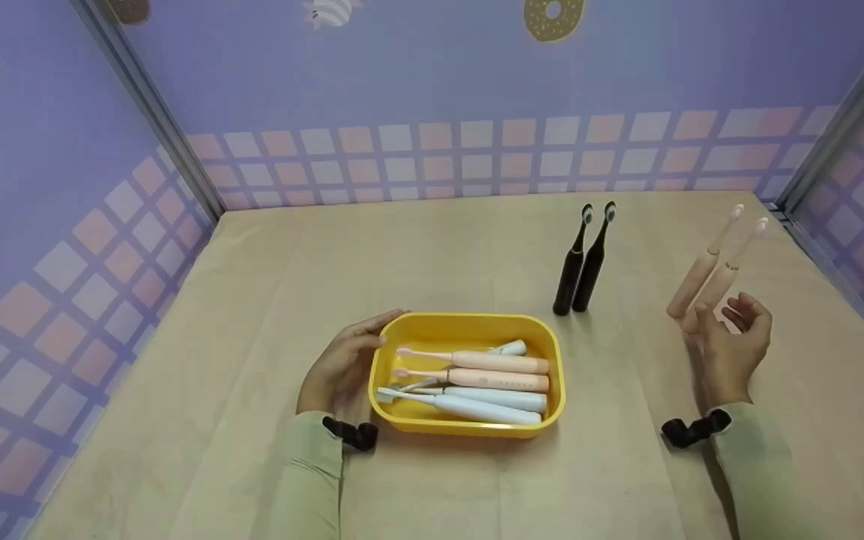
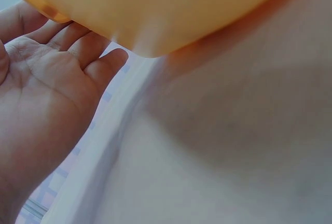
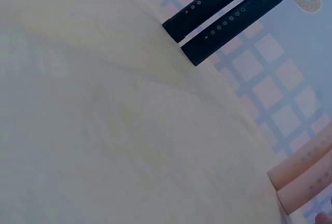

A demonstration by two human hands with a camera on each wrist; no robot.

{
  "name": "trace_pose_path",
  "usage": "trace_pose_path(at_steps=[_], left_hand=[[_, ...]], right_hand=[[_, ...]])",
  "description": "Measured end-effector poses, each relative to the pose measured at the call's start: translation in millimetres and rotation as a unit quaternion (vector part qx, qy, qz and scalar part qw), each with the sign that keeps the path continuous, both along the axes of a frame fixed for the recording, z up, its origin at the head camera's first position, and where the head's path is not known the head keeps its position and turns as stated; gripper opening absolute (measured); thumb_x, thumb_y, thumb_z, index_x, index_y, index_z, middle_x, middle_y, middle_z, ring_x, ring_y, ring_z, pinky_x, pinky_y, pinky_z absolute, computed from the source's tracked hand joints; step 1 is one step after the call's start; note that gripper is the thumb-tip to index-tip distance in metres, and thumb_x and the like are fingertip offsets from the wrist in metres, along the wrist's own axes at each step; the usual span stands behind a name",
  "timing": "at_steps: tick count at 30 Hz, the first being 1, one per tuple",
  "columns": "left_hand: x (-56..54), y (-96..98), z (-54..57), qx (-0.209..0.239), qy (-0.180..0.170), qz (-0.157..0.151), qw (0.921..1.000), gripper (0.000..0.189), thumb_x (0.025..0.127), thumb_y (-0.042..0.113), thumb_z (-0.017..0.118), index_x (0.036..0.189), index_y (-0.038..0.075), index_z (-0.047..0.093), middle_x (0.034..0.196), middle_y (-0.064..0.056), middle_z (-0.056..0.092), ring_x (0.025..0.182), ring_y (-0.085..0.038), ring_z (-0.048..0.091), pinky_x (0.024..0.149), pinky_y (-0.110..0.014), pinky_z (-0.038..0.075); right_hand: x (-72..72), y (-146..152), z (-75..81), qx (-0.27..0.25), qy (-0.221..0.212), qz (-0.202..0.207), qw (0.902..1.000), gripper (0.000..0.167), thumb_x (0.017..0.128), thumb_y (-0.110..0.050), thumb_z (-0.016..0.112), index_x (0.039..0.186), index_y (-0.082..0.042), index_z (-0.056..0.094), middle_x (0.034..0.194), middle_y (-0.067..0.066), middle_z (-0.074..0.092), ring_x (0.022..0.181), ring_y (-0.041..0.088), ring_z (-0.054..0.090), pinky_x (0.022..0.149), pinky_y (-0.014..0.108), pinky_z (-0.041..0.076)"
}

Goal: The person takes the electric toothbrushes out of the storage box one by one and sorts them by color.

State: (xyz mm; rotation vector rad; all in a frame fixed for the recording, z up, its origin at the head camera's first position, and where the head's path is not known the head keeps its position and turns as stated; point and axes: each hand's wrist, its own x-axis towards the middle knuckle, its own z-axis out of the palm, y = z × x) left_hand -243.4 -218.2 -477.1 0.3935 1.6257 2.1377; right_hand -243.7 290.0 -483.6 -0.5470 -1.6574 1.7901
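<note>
A yellow box (image 1: 466, 429) holds several light-blue and pink electric toothbrushes (image 1: 497, 380). Against its left end rests my left hand (image 1: 340, 367); in the left wrist view the fingers of this left hand (image 2: 49, 84) lie loosely extended along the outer wall of the yellow box (image 2: 155, 11). To the right, two pale pink electric toothbrushes (image 1: 692, 283) stand upright side by side. My right hand (image 1: 736, 349) is at the lower part of the nearer one, its fingers loosely bent and apart from the thumb. Only a fingertip shows at the corner of the right wrist view.
Two black electric toothbrushes (image 1: 580, 274) stand upright between the box and the pink pair. Beneath everything is a cloth-covered table (image 1: 477, 495). Patterned purple walls (image 1: 432, 90) with metal corner posts (image 1: 151, 105) border its back and sides.
</note>
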Motion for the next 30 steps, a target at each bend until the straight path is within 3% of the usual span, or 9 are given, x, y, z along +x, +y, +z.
trace_pose_path(at_steps=[6,13,17,23,30], left_hand=[[0.4,0.7,0.0,0.011,-0.012,0.003,0.9999,0.054,0.096,0.0,0.042,0.149,0.0,0.031,0.149,-0.008,0.043,0.129,-0.02,0.05,0.106,-0.031,0.044],[-0.2,1.2,0.0,0.017,-0.015,0.009,0.9997,0.054,0.096,-0.002,0.041,0.149,-0.001,0.031,0.149,-0.008,0.044,0.128,-0.018,0.05,0.105,-0.03,0.044],[-0.5,1.2,-1.0,0.022,-0.02,0.01,0.9995,0.055,0.095,-0.002,0.041,0.149,-0.002,0.029,0.15,-0.008,0.043,0.129,-0.017,0.05,0.106,-0.029,0.043],[-0.1,1.2,-1.1,0.018,-0.019,0.009,0.9996,0.055,0.096,-0.001,0.041,0.15,-0.001,0.029,0.151,-0.008,0.041,0.13,-0.017,0.049,0.106,-0.029,0.043],[1.1,1.0,2.0,0.012,-0.019,0.002,0.9997,0.054,0.096,0.001,0.042,0.149,0.001,0.031,0.148,-0.009,0.045,0.129,-0.021,0.05,0.105,-0.031,0.045]], right_hand=[[1.0,-1.6,7.9,-0.009,0.028,-0.032,0.999,0.046,0.082,-0.01,0.074,0.122,-0.016,0.051,0.106,-0.007,0.049,0.102,0.007,0.048,0.101,0.029,0.039],[6.3,-17.5,24.7,0.036,0.093,-0.059,0.9932,0.033,0.083,-0.008,0.072,0.112,-0.013,0.058,0.097,-0.005,0.052,0.096,0.01,0.052,0.086,0.02,0.045],[11.7,-30.4,34.4,0.07,0.118,-0.04,0.9897,0.03,0.085,-0.008,0.07,0.112,-0.007,0.059,0.097,-0.006,0.054,0.096,0.01,0.054,0.084,0.019,0.046],[12.1,-39.8,35.8,0.094,0.139,-0.011,0.9858,0.034,0.086,-0.007,0.069,0.117,0.0,0.059,0.104,-0.004,0.059,0.1,0.012,0.057,0.087,0.018,0.048],[18.1,-60.3,41.6,0.106,0.14,0.059,0.9827,0.038,0.086,-0.007,0.068,0.121,0.003,0.057,0.106,-0.002,0.061,0.101,0.013,0.059,0.086,0.016,0.049]])
